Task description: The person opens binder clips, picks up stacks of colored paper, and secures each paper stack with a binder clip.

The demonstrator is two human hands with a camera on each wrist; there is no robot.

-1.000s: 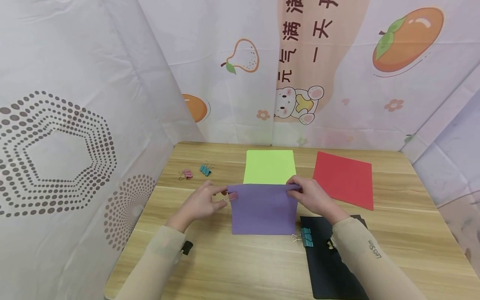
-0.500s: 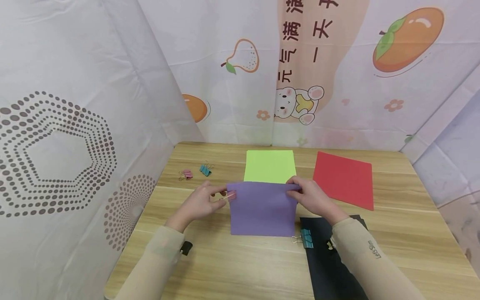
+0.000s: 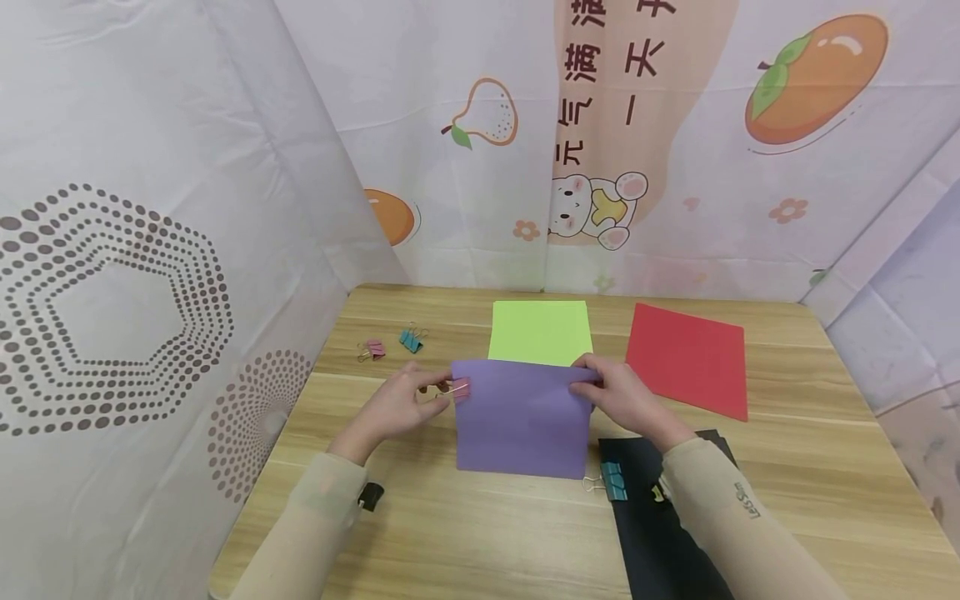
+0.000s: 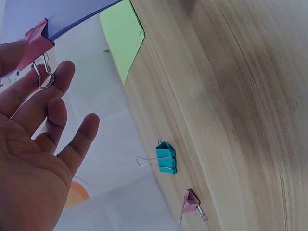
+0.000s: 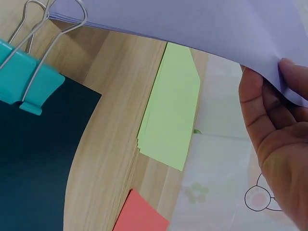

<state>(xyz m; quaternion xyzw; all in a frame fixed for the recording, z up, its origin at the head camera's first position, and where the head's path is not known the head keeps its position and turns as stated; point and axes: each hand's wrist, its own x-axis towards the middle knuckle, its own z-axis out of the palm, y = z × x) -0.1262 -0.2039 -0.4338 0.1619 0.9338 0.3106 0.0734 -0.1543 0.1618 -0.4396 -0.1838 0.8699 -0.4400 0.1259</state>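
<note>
While my right hand [image 3: 622,396] pinches the far right corner of the purple paper [image 3: 525,425] between thumb and fingers, my left hand [image 3: 390,412] pinches the pink clip [image 3: 462,389] set on its left edge, thumb over the pink body, a wire handle lying against my fingers. I hold the paper between my two hands, its far edge raised above the wooden table [image 3: 487,533]; whether the near edge touches the wood I can't tell. Several layers show along its side. Just past it lies the green paper [image 3: 540,329], partly covered from my head view, with the red paper [image 3: 690,358] to the right. Under my right forearm is the black paper [image 3: 645,517], a large teal clip [image 3: 613,482] on its left edge. Beyond my left hand sit a spare pink clip [image 3: 374,348] and a small teal clip [image 3: 410,340], near each other; a black clip [image 3: 371,497] shows just beside my left sleeve [image 3: 322,500].
</note>
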